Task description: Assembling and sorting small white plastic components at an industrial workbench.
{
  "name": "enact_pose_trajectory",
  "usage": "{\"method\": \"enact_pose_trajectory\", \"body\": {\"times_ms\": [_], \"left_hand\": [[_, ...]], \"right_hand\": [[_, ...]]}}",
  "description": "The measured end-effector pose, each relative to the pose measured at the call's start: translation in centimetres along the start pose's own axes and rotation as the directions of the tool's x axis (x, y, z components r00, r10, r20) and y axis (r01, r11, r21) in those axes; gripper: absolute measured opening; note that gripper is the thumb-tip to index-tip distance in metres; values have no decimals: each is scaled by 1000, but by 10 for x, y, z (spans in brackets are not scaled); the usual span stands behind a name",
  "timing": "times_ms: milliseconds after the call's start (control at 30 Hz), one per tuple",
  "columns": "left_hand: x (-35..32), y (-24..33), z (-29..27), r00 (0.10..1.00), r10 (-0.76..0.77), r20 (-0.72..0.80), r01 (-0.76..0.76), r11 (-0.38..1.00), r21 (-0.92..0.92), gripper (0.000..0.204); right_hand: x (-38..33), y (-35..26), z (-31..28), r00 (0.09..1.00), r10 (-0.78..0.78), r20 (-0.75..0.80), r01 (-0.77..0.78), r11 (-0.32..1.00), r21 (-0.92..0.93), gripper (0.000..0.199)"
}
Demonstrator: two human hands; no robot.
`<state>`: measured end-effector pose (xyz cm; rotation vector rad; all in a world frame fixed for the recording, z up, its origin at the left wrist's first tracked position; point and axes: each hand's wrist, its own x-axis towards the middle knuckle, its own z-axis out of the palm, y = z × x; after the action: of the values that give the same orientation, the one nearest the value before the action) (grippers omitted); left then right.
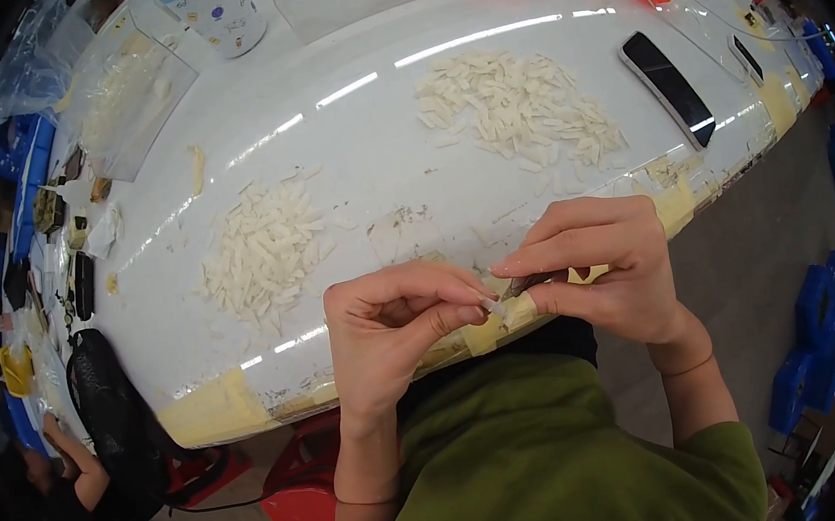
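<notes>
Basically pinching a tiny white piece (pixel 488 304) in the left hand (pixel 389 329) at the table edge (pixel 220 405) – right hand (pixel 604 268) clenched on small metal tweezers (pixel 523 285) touching it, presumably for control – between two piles of white pieces (pixel 261 255) behind, phone (pixel 667 86) well off right.

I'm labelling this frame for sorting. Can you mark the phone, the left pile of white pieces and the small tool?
phone (pixel 667 88), head view, middle of its dark screen.
left pile of white pieces (pixel 264 250), head view, centre of heap.
small tool (pixel 523 285), head view, its metal tip.
</notes>
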<state>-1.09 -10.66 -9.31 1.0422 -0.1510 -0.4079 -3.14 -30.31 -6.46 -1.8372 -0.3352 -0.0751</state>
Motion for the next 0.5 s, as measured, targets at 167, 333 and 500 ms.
{"method": "enact_pose_trajectory", "body": {"times_ms": [167, 333, 500], "left_hand": [[-1, 7, 4, 1000, 9, 1, -9, 996, 85, 20], [-1, 8, -2, 999, 36, 29, -39, 992, 124, 27], [0, 9, -4, 998, 37, 47, -44, 986, 160, 38]], "right_hand": [[-2, 3, -1, 999, 29, 23, -29, 999, 13, 32], [1, 2, -1, 995, 75, 66, -75, 997, -8, 31], [3, 3, -1, 991, 78, 112, -81, 997, 18, 23]]}}
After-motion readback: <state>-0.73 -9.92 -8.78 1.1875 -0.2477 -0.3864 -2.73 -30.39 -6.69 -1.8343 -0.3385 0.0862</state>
